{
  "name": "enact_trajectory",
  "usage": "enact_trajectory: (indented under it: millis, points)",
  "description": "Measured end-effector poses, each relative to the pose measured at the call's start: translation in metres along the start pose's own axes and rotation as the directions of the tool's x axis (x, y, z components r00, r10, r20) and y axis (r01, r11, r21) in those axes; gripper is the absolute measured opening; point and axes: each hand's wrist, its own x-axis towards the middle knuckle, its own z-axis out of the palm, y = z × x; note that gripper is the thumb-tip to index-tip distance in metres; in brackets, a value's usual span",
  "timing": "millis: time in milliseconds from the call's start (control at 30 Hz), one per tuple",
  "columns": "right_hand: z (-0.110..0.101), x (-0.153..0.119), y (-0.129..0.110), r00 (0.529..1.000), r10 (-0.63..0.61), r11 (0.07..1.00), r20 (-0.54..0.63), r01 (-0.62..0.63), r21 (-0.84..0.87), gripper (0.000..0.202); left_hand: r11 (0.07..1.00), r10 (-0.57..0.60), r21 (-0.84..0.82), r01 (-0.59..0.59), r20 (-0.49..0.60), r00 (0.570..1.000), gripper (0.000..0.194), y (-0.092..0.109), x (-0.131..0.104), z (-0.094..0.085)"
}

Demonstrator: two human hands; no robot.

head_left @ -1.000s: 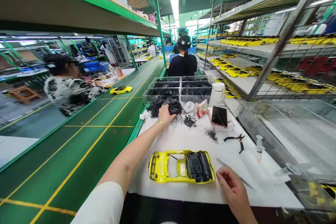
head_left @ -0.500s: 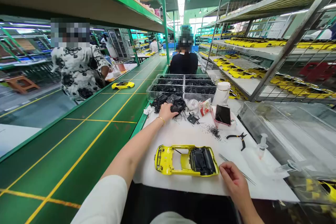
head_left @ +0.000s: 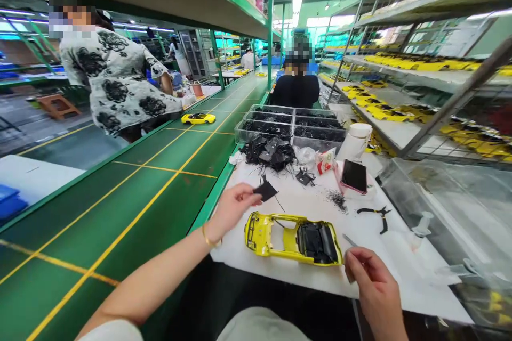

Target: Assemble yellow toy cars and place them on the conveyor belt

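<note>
My left hand (head_left: 236, 208) pinches a flat black plastic part (head_left: 265, 189) with a thin strand hanging from it, above the white work surface. Below it lies a yellow toy car body (head_left: 272, 240), its hollow inside facing up, with a black interior piece at its right end. My right hand (head_left: 372, 277) is beside the right end of the car body, thumb and fingers together; what they hold, if anything, is hidden. A thin metal tool (head_left: 349, 240) shows just behind those fingers. A pile of black parts (head_left: 270, 152) lies behind my left hand.
Divided clear trays (head_left: 296, 123) of black parts stand at the back. Right of the pile are a phone (head_left: 354, 176), pliers (head_left: 383, 214), a syringe (head_left: 422, 224) and a white jug (head_left: 355, 141). A green conveyor (head_left: 160, 186) carries a yellow car (head_left: 198, 118). Two people are nearby.
My left hand has come back from the pile of black parts with one flat black part in it. My right hand stays by the car body. The camera view has shifted.
</note>
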Motion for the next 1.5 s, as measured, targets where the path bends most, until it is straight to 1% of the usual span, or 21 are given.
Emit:
enact_trajectory:
  millis: [33, 67, 100, 167, 200, 233, 333, 400, 533, 600, 667, 700, 767, 867, 967, 1067, 1167, 1267, 1367, 1433, 1500]
  points:
    - [0.011, -0.003, -0.013, 0.995, 0.026, 0.999, 0.1, -0.03, 0.035, 0.031, 0.977, 0.205, 0.072, -0.202, -0.033, 0.978, 0.021, 0.003, -0.022, 0.003]
    - [0.024, -0.004, -0.025, 0.975, 0.034, 0.995, 0.218, -0.053, 0.081, 0.033, 0.91, 0.395, 0.15, -0.387, -0.028, 0.918, 0.013, 0.004, -0.041, 0.007]
    - [0.036, -0.005, -0.036, 0.942, 0.014, 0.99, 0.336, -0.06, 0.124, 0.039, 0.807, 0.559, 0.221, -0.547, 0.013, 0.829, 0.009, 0.005, -0.057, 0.012]
    - [0.055, -0.002, -0.049, 0.866, -0.045, 0.986, 0.499, -0.04, 0.159, 0.047, 0.629, 0.722, 0.283, -0.724, 0.133, 0.679, 0.02, 0.003, -0.076, 0.022]
    - [0.062, 0.001, -0.052, 0.833, -0.07, 0.987, 0.548, -0.021, 0.158, 0.047, 0.583, 0.747, 0.288, -0.759, 0.176, 0.641, 0.024, 0.001, -0.081, 0.027]
    - [0.066, 0.003, -0.052, 0.809, -0.093, 0.989, 0.58, 0.005, 0.151, 0.045, 0.565, 0.753, 0.287, -0.773, 0.203, 0.626, 0.024, -0.001, -0.084, 0.03]
    - [0.067, 0.006, -0.043, 0.772, -0.16, 0.986, 0.615, 0.097, 0.134, 0.034, 0.581, 0.737, 0.275, -0.766, 0.221, 0.638, 0.019, -0.008, -0.085, 0.037]
    - [0.064, 0.006, -0.034, 0.769, -0.195, 0.981, 0.609, 0.141, 0.136, 0.028, 0.584, 0.736, 0.269, -0.766, 0.221, 0.64, 0.018, -0.011, -0.085, 0.039]
    - [0.061, 0.005, -0.024, 0.764, -0.218, 0.973, 0.607, 0.124, 0.194, 0.02, 0.581, 0.745, 0.277, -0.765, 0.199, 0.637, 0.023, -0.009, -0.091, 0.042]
    - [0.06, 0.004, -0.024, 0.763, -0.247, 0.968, 0.597, 0.162, 0.193, 0.023, 0.606, 0.736, 0.368, -0.705, 0.075, 0.672, 0.037, -0.004, -0.094, 0.042]
    - [0.059, 0.001, -0.027, 0.744, -0.289, 0.957, 0.603, 0.239, 0.164, 0.029, 0.645, 0.711, 0.424, -0.636, -0.027, 0.703, 0.067, 0.003, -0.092, 0.041]
    - [0.058, -0.001, -0.028, 0.73, -0.306, 0.951, 0.611, 0.265, 0.16, 0.032, 0.669, 0.688, 0.401, -0.626, -0.015, 0.725, 0.083, 0.006, -0.09, 0.04]
    - [0.057, -0.007, -0.031, 0.719, -0.33, 0.944, 0.611, 0.269, 0.192, 0.035, 0.729, 0.629, 0.243, -0.64, 0.131, 0.767, 0.1, 0.01, -0.085, 0.038]
    - [0.058, -0.015, -0.031, 0.772, -0.299, 0.947, 0.561, 0.171, 0.27, 0.028, 0.789, 0.579, 0.049, -0.612, 0.272, 0.768, 0.084, 0.011, -0.082, 0.038]
    - [0.058, -0.021, -0.03, 0.829, -0.212, 0.936, 0.517, 0.021, 0.351, 0.021, 0.723, 0.649, 0.091, -0.685, 0.252, 0.718, 0.061, 0.007, -0.085, 0.04]
    - [0.057, -0.023, -0.027, 0.865, -0.129, 0.902, 0.484, -0.1, 0.419, 0.021, 0.579, 0.743, 0.178, -0.796, 0.287, 0.605, 0.047, 0.008, -0.086, 0.04]
    - [0.059, -0.025, -0.024, 0.871, -0.066, 0.874, 0.486, -0.184, 0.45, 0.02, 0.424, 0.799, 0.233, -0.875, 0.359, 0.483, 0.034, 0.015, -0.082, 0.038]
    - [0.059, -0.028, -0.023, 0.867, -0.059, 0.855, 0.495, -0.211, 0.473, 0.023, 0.385, 0.802, 0.214, -0.898, 0.403, 0.441, 0.026, 0.023, -0.077, 0.035]
    - [0.05, -0.026, -0.023, 0.856, -0.113, 0.895, 0.504, -0.133, 0.426, 0.034, 0.428, 0.78, 0.179, -0.886, 0.422, 0.462, 0.021, 0.024, -0.068, 0.029]
    - [0.037, -0.02, -0.021, 0.879, -0.183, 0.96, 0.44, 0.064, 0.272, 0.041, 0.411, 0.768, 0.191, -0.891, 0.454, 0.451, 0.021, 0.021, -0.057, 0.023]
    - [0.021, -0.009, -0.015, 0.901, -0.314, 0.941, 0.299, 0.336, -0.027, 0.042, 0.332, 0.765, 0.2, -0.922, 0.514, 0.388, 0.02, 0.014, -0.042, 0.019]
